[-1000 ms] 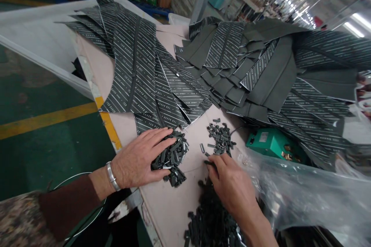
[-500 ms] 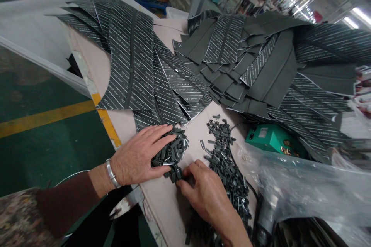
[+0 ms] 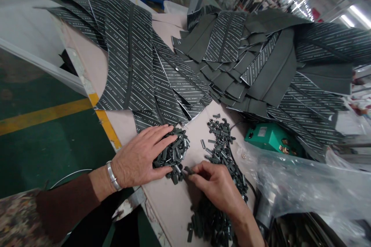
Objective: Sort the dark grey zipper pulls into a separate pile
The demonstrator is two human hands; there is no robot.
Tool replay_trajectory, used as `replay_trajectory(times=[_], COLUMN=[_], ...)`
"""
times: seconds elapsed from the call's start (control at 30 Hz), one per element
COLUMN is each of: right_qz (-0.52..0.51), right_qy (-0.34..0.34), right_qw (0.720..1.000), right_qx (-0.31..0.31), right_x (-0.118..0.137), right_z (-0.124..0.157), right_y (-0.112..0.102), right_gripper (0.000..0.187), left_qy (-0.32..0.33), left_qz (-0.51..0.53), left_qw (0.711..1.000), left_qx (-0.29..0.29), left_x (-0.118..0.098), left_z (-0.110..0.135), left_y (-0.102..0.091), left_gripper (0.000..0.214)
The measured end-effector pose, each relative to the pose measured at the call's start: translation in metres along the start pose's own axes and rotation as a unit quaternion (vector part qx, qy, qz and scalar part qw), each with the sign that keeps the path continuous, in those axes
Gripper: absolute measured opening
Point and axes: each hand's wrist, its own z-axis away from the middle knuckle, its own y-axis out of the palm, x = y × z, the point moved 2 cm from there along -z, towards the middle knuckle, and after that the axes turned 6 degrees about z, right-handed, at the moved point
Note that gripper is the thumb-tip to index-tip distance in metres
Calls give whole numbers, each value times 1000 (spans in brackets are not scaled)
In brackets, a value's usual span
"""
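Note:
A small heap of dark zipper sliders [image 3: 176, 149] lies on the table beside my left hand [image 3: 139, 158]. That hand rests flat with its fingers apart, cupped along the heap's left side and touching it. My right hand [image 3: 213, 181] pinches one dark zipper slider [image 3: 189, 170] between thumb and fingertips, just right of the heap. Under and behind the right hand spreads a longer heap of the same dark sliders [image 3: 223, 150]; my wrist hides part of it.
Printed dark fabric panels [image 3: 140, 58] with zippers lie beyond my hands. A larger fabric stack [image 3: 271, 69] stands at the far right. Nearer are a green box [image 3: 268, 137] with a cable and clear plastic sheeting [image 3: 313, 189]. A white bin [image 3: 26, 23] stands left of the table.
My right hand has drawn back slightly to the right from the small heap, with a zipper slider showing in its pinch. My left hand has stayed at the heap.

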Motion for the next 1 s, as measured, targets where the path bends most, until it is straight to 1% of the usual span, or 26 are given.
replay_trajectory(times=[0.1, 0.17, 0.23, 0.27, 0.33, 0.37, 0.4, 0.43, 0.5, 0.53, 0.6, 0.67, 0.77, 0.87, 1.0], right_qz=[-55, -40, 14, 55, 140, 168, 181, 178, 149, 144, 161, 189, 212, 228, 236], right_qy=[26, 33, 35, 40, 44, 34, 11, -23, -101, -128, -151, -159, -164, -140, -102], right_qw=[998, 998, 995, 990, 968, 957, 952, 955, 968, 971, 969, 962, 955, 956, 960], right_qx=[-6, -36, -88, -124, -205, -235, -248, -237, -173, -143, -115, -118, -124, -123, -111], right_x=[-10, -16, -20, -21, -19, -16, -12, -7, 3, 7, 12, 14, 15, 15, 16], right_z=[1, 2, 4, 6, 12, 15, 18, 20, 23, 24, 23, 20, 16, 14, 14], right_y=[-5, -11, -18, -22, -24, -22, -18, -11, 7, 16, 30, 37, 41, 41, 41], right_gripper=[16, 18, 21, 23, 30, 32, 33, 30, 22, 21, 25, 26, 23, 19, 19], left_qy=[-2, -1, 0, 0, 1, 0, 0, -1, -5, -7, -7, -5, 0, 2, 3], left_qz=[1, 2, 3, 2, 1, 0, 0, -1, -3, -5, -8, -10, -10, -9, -8], left_qw=[1000, 1000, 1000, 1000, 1000, 1000, 1000, 1000, 1000, 1000, 1000, 1000, 1000, 1000, 1000], left_qx=[5, 5, 3, 2, 0, 1, 1, 2, 5, 7, 7, 5, 1, -2, -5], left_x=[1, 1, 1, 1, 1, 1, 1, 2, 2, 2, 1, 1, -1, -1, -1], left_z=[0, 0, 0, 0, 1, 2, 2, 3, 3, 3, 2, 1, 1, 0, 1], left_y=[1, 1, 1, 1, 1, 1, 1, 1, 2, 2, 2, 1, 0, -1, 0], left_gripper=[64, 64, 64, 65, 65, 65, 65, 65, 65, 65, 65, 64, 63, 62, 62])
